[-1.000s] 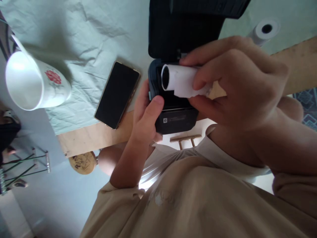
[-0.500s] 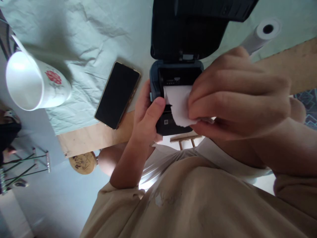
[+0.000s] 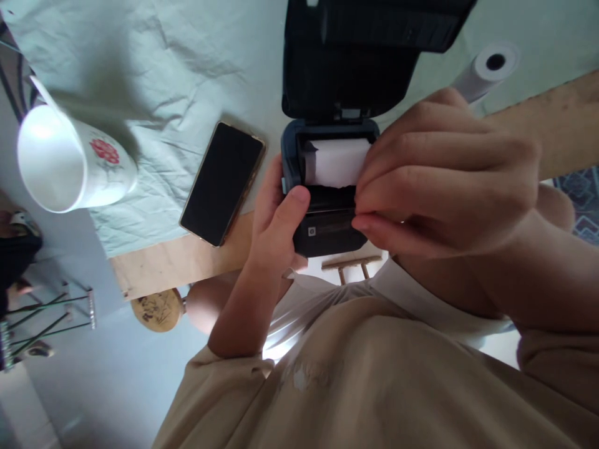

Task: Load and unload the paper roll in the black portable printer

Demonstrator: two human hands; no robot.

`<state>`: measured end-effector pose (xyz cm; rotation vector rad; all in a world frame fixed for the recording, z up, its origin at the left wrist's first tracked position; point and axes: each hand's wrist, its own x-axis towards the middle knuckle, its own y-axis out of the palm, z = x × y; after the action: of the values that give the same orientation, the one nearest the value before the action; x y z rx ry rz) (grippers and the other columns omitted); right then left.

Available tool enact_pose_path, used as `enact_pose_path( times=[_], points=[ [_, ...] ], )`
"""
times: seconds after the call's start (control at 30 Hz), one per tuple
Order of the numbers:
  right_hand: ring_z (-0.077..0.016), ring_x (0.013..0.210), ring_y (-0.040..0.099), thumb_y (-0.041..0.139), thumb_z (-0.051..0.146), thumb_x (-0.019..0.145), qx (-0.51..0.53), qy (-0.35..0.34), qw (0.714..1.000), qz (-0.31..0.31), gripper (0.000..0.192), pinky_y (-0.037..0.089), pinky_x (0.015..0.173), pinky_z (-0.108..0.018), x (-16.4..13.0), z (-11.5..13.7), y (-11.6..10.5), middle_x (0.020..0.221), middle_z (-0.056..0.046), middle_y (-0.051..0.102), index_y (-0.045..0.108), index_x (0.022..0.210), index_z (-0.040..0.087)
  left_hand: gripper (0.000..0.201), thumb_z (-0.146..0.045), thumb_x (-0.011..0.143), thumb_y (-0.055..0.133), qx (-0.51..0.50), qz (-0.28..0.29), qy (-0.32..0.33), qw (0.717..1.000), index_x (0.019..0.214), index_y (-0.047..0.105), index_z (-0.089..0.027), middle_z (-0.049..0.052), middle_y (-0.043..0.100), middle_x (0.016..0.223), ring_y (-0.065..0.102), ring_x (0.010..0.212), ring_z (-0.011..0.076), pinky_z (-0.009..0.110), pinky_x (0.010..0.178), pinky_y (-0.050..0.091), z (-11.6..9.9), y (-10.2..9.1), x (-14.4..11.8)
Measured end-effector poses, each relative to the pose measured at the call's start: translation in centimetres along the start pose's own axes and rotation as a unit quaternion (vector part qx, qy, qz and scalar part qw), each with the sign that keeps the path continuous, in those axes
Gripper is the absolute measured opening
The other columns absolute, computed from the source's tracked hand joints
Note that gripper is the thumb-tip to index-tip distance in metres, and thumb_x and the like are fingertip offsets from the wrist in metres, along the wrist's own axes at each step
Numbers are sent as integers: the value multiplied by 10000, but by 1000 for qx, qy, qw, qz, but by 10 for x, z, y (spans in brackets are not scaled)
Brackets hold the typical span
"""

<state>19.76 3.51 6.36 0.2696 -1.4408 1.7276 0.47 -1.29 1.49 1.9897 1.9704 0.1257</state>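
Note:
A small black printer [image 3: 327, 234] with its lid [image 3: 355, 56] flipped up sits at the table's near edge. A white paper roll [image 3: 334, 162] lies in its open compartment. My left hand [image 3: 276, 218] grips the printer's left side, thumb on the front edge. My right hand [image 3: 444, 174] covers the right part of the roll, fingers pinched together over the printer's front. Whether the paper's loose end is between the fingertips is hidden.
A dark phone [image 3: 222, 182] lies face up left of the printer on a pale green cloth [image 3: 187, 75]. A white mug [image 3: 70, 165] with a red flower stands far left. A second paper roll [image 3: 484, 72] lies at the upper right. A wooden table edge [image 3: 178, 262] borders the floor.
The roll, held above the printer a second ago, went down into the compartment with my right hand. The loose paper end no longer hangs over the front. My left hand stayed put.

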Motion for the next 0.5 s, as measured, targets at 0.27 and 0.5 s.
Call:
enact_pose_path(
  times=[0.27,0.5],
  points=[
    [-103,821,618,616,309,894,-7,17,1000,9,156,425,754,-301,0,2,1,794,31,631,534,853,182,252,-480,928,586,-19,26,7,999,1090,685,-314,11,694,1100,642,1163,222,333,1020,513,-6,3,-1],
    [-106,817,608,603,320,906,-10,12,1000,23,159,415,760,-313,0,0,0,797,26,624,534,854,186,362,-608,867,618,6,-5,-5,1000,1096,665,-333,14,704,1135,640,1196,262,378,1001,541,-1,1,-1]
  ],
)
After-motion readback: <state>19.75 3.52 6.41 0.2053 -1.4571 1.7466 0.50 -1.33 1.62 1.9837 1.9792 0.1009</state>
